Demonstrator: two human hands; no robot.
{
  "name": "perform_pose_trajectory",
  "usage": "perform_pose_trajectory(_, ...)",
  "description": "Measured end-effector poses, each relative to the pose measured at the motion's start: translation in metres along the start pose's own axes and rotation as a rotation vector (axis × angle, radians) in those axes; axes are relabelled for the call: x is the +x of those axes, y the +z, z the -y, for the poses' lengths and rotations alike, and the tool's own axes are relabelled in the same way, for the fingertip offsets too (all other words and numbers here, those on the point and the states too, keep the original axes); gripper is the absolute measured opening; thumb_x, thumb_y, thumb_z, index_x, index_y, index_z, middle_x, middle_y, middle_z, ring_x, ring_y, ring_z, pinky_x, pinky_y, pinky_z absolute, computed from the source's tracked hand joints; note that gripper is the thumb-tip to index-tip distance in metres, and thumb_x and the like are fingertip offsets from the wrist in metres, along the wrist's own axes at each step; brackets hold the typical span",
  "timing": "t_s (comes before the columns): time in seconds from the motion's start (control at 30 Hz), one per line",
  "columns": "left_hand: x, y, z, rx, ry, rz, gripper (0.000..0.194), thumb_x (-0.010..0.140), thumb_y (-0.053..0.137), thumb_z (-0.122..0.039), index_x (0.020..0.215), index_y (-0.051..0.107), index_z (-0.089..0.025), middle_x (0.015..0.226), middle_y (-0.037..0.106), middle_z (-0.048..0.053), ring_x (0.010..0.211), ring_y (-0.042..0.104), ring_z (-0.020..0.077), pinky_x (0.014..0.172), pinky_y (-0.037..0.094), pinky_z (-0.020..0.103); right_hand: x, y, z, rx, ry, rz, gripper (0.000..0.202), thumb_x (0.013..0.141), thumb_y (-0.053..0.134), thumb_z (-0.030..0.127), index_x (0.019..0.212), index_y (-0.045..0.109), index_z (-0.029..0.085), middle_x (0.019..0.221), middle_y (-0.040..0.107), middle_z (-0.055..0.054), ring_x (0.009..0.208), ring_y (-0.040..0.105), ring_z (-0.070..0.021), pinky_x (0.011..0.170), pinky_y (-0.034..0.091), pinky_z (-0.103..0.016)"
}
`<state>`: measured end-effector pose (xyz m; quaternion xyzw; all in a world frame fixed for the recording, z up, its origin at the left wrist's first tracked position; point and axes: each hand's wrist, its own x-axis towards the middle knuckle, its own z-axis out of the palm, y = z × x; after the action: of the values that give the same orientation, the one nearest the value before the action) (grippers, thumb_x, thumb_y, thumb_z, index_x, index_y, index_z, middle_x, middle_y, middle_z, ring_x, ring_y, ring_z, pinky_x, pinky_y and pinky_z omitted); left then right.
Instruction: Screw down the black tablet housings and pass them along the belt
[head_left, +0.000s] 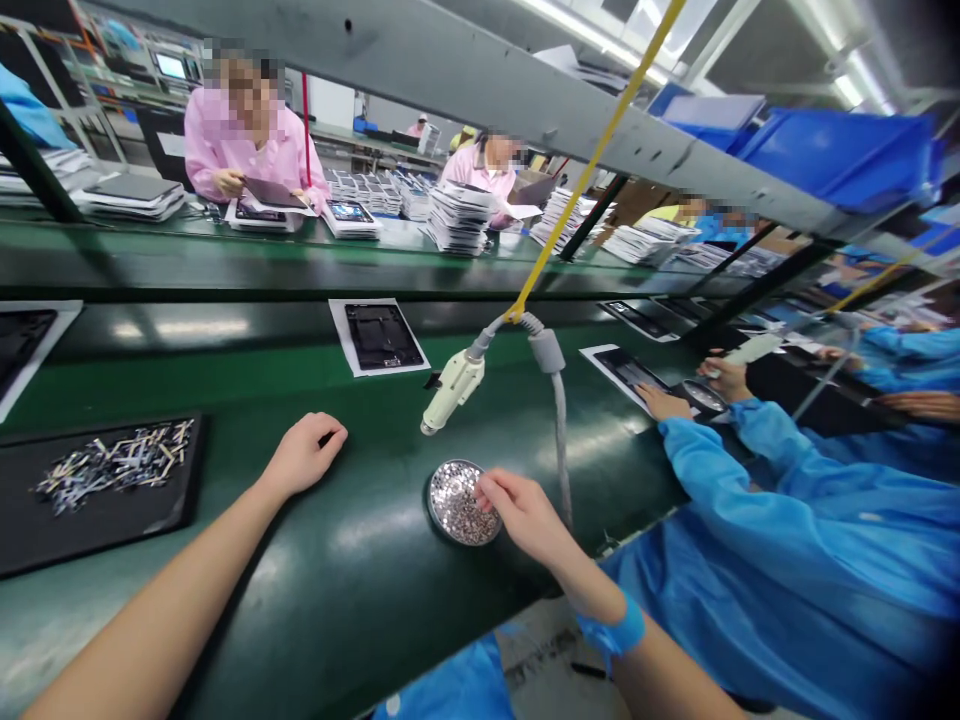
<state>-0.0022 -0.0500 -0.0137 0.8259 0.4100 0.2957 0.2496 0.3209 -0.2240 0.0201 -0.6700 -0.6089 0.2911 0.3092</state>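
My left hand [306,453] rests on the green work surface in a loose fist, and nothing shows in it. My right hand [523,508] is over the right edge of a round dish [430,508] full of small shiny metal pieces that look like screws [456,500]. Its thumb and fingertips are pinched together; whatever is between them is too small to make out. Above the dish hangs a pale electric screwdriver [454,388], nose down, from a yellow strap [577,170], touched by neither hand.
A black tray [161,510] of small strip-like parts [120,462] lies at the left. Behind, a dark tablet-like panel [382,335] rests on white paper. A blue-sleeved co-worker [780,480] works close on my right. A grey cable [561,440] hangs beside my right hand.
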Motion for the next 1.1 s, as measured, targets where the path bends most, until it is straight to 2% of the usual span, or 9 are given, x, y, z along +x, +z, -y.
perform_pose_trajectory(0.13,0.0,0.0,-0.001,-0.005,0.004,-0.008,0.032,0.096,0.048,-0.041,0.08,0.068,-0.023,0.091,0.075,0.005,0.088,0.065,0.0227,0.084,0.052,0.038,0.015,-0.003,0.01,0.16,0.216,0.258,0.039,0.091,0.06,0.051,0.07,0.063,0.018,0.064,0.067,-0.002,0.059,0.065,-0.0162,0.059,0.052,-0.028)
perform_pose_trajectory(0.23,-0.001,0.0,-0.004,-0.01,0.004,-0.009,0.032,0.096,0.047,-0.041,0.079,0.067,-0.023,0.09,0.074,0.005,0.087,0.064,0.0224,0.083,0.052,0.037,0.014,0.007,0.014,0.329,0.301,0.328,0.047,0.084,0.067,0.062,0.072,0.065,0.016,0.064,0.068,-0.002,0.056,0.065,-0.0142,0.057,0.052,-0.027)
perform_pose_trajectory(0.37,-0.001,0.0,-0.004,-0.016,-0.003,-0.015,0.031,0.096,0.048,-0.04,0.079,0.067,-0.023,0.09,0.074,0.005,0.088,0.064,0.0226,0.084,0.052,0.038,0.013,0.016,0.015,0.559,0.381,0.21,0.053,0.076,0.076,0.067,0.084,0.069,0.015,0.076,0.074,-0.005,0.061,0.07,-0.0138,0.061,0.056,-0.027)
perform_pose_trajectory(0.47,-0.001,0.0,-0.003,-0.015,-0.01,-0.014,0.03,0.096,0.048,-0.04,0.081,0.068,-0.022,0.09,0.075,0.005,0.088,0.064,0.0228,0.084,0.052,0.038,0.014,0.01,0.015,0.647,0.408,0.127,0.053,0.074,0.081,0.064,0.088,0.071,0.014,0.085,0.078,-0.009,0.071,0.075,-0.0162,0.067,0.06,-0.028)
perform_pose_trajectory(0.6,-0.001,0.001,-0.002,-0.017,-0.007,-0.011,0.031,0.096,0.048,-0.04,0.08,0.067,-0.023,0.091,0.075,0.005,0.089,0.064,0.023,0.085,0.052,0.038,0.007,0.001,0.019,0.656,0.477,0.188,0.051,0.074,0.084,0.059,0.089,0.072,0.012,0.083,0.079,-0.01,0.068,0.076,-0.0172,0.063,0.06,-0.027)
perform_pose_trajectory(0.67,-0.001,0.001,-0.003,-0.016,-0.01,-0.011,0.031,0.096,0.048,-0.04,0.08,0.067,-0.023,0.091,0.075,0.005,0.089,0.065,0.023,0.085,0.051,0.038,0.002,0.005,0.022,0.696,0.499,0.237,0.048,0.076,0.085,0.055,0.093,0.073,0.011,0.087,0.08,-0.012,0.071,0.077,-0.0172,0.066,0.061,-0.027)
perform_pose_trajectory(0.77,-0.001,0.0,-0.004,-0.012,-0.013,-0.01,0.03,0.096,0.048,-0.039,0.08,0.067,-0.023,0.091,0.075,0.004,0.088,0.065,0.0227,0.084,0.051,0.038,-0.001,0.019,0.024,0.835,0.514,0.189,0.044,0.078,0.085,0.048,0.101,0.073,0.012,0.098,0.081,-0.014,0.081,0.079,-0.0189,0.074,0.062,-0.03)
perform_pose_trajectory(0.97,-0.002,0.001,-0.002,-0.01,-0.008,-0.009,0.029,0.096,0.048,-0.039,0.081,0.068,-0.023,0.091,0.075,0.004,0.089,0.065,0.0228,0.085,0.052,0.038,0.012,0.033,0.015,1.132,0.439,0.007,0.038,0.077,0.085,0.044,0.099,0.074,0.015,0.109,0.081,-0.016,0.108,0.078,-0.0279,0.103,0.058,-0.045)
perform_pose_trajectory(1.1,-0.001,0.001,-0.002,-0.018,-0.007,-0.011,0.031,0.096,0.048,-0.04,0.08,0.068,-0.023,0.091,0.075,0.005,0.089,0.065,0.0229,0.086,0.052,0.039,0.009,0.026,0.004,1.044,0.373,-0.102,0.038,0.077,0.085,0.048,0.095,0.076,0.017,0.104,0.081,-0.015,0.102,0.078,-0.0272,0.103,0.058,-0.046)
